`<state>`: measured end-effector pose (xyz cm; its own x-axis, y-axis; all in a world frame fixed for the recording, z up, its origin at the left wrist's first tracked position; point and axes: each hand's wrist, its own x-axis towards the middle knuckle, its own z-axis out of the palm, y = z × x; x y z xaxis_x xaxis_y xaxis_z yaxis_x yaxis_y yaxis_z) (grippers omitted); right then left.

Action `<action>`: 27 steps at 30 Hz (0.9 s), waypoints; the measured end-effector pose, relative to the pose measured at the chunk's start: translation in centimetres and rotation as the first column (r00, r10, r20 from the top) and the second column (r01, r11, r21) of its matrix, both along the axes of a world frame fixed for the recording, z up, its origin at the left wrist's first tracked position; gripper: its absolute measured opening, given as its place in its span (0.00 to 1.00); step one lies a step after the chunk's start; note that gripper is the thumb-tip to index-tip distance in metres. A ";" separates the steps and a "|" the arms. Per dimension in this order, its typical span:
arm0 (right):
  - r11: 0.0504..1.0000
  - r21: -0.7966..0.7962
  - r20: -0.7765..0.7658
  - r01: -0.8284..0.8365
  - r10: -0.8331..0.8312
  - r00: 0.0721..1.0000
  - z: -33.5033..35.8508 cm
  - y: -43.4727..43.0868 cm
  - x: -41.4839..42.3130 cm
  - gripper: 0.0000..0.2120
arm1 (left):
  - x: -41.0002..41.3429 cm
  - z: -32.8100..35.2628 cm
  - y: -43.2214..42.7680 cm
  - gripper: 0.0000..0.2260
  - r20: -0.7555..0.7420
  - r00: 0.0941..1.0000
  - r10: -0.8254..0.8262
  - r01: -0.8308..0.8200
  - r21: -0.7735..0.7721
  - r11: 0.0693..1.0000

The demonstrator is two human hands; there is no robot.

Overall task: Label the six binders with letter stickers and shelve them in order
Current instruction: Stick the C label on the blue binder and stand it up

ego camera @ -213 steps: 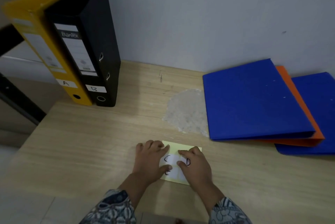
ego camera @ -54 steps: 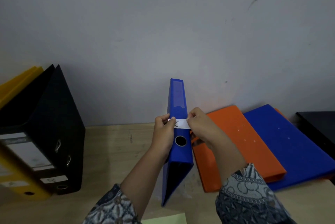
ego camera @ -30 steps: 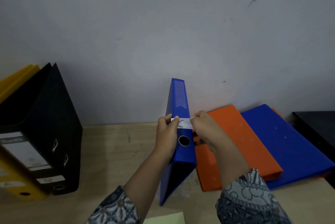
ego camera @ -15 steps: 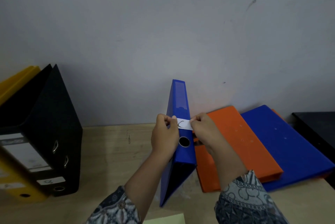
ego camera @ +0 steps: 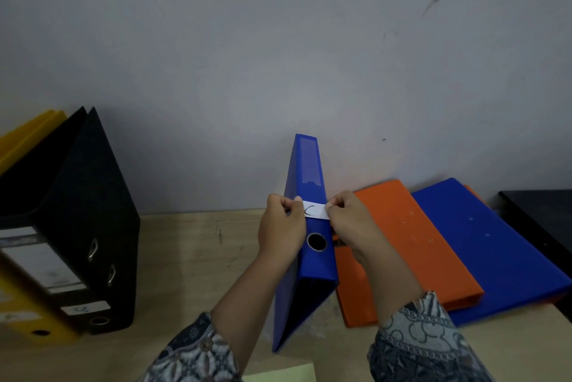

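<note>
A blue binder (ego camera: 311, 171) stands upright on the wooden table (ego camera: 192, 258), spine toward me. A white sticker marked C (ego camera: 315, 210) lies across the spine just above the round finger hole. My left hand (ego camera: 281, 228) pinches the sticker's left end against the spine's edge. My right hand (ego camera: 351, 220) pinches its right end. At the left, a yellow binder (ego camera: 21, 324) and a black binder (ego camera: 89, 227) lean together, each with a white label low on its spine.
An orange binder (ego camera: 405, 245) lies flat right of the standing one, overlapping a flat blue binder (ego camera: 495, 245). A black object (ego camera: 544, 217) sits at the far right edge. The corner of a pale green sticker sheet (ego camera: 284, 375) shows at the bottom. A grey wall backs the table.
Both hands stayed at the blue binder's spine with the C sticker; the fingers shifted slightly outward to the sticker's ends. The binder has barely moved.
</note>
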<state>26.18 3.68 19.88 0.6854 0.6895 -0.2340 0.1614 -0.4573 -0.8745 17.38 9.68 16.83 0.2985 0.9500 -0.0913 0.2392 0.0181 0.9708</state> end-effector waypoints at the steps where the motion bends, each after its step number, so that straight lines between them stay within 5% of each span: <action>1: 1.000 0.011 -0.004 0.005 -0.005 1.000 -0.1 0.0 0.0 0.05 | 0.0 -0.1 0.0 0.10 -0.001 1.000 0.003 -0.003 0.000 1.000; 27: 0.996 0.081 0.039 -0.022 0.019 0.999 -1.0 0.4 -0.1 0.05 | -0.2 -0.1 0.1 0.10 -0.012 1.000 0.023 -0.024 -0.016 1.000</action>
<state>26.12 4.05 18.86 0.6784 0.7191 -0.1502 0.2043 -0.3810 -0.9017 17.14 9.74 16.74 0.2749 0.9551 -0.1102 0.2499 0.0397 0.9675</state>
